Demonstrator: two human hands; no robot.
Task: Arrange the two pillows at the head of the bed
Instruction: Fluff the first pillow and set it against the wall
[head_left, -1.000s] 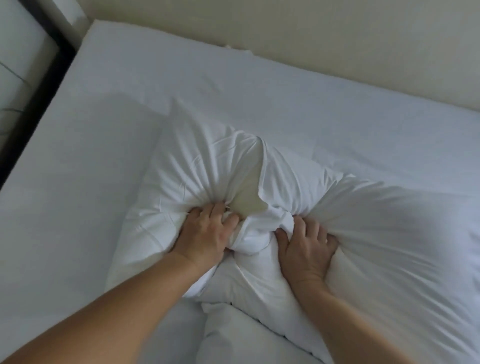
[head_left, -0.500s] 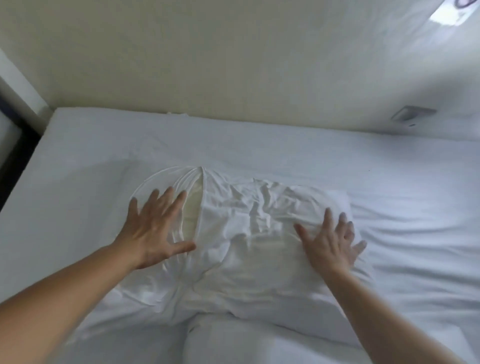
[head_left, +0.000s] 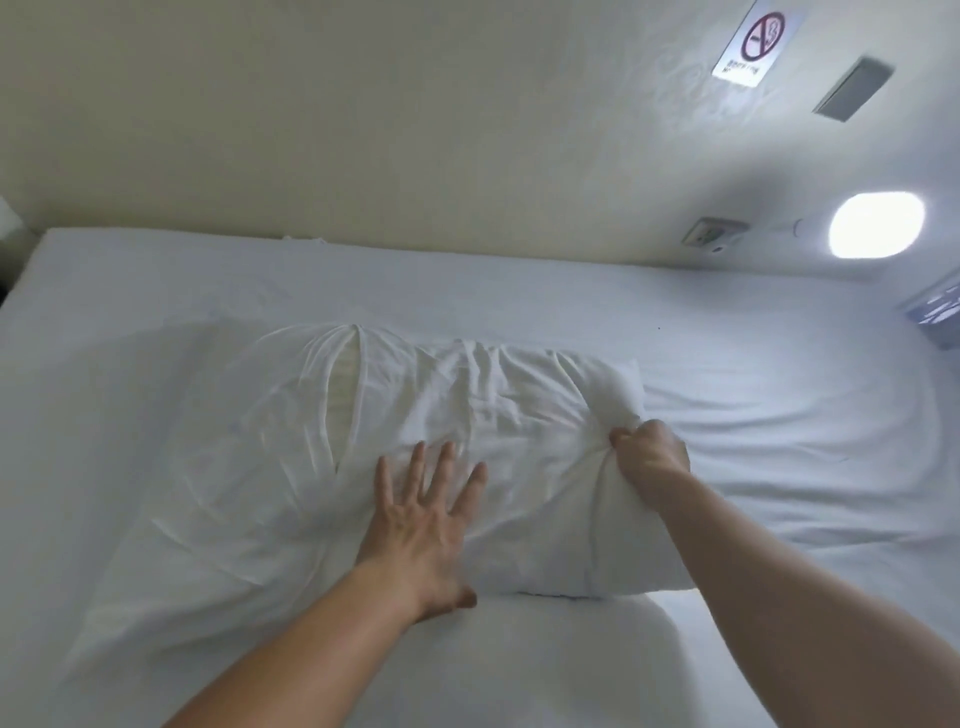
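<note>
Nearest the camera, a second pillow at the near edge of the bed, untouched. Just beyond, left hand flat on the first pillow, fingers spread and gripping nothing; right hand clenched on a bunch of pillowcase at the pillow's right end — half a second earlier both hands lay open on top. Pillow crosswise mid-bed, short of the far edge against the wall. Step in hand, by the look of it: straightening and squaring the first pillow. Next move likely a tug to smooth the case, then a push toward the far edge — and the second pillow alongside. Farther off, a lit lamp and a no-smoking sign.
</note>
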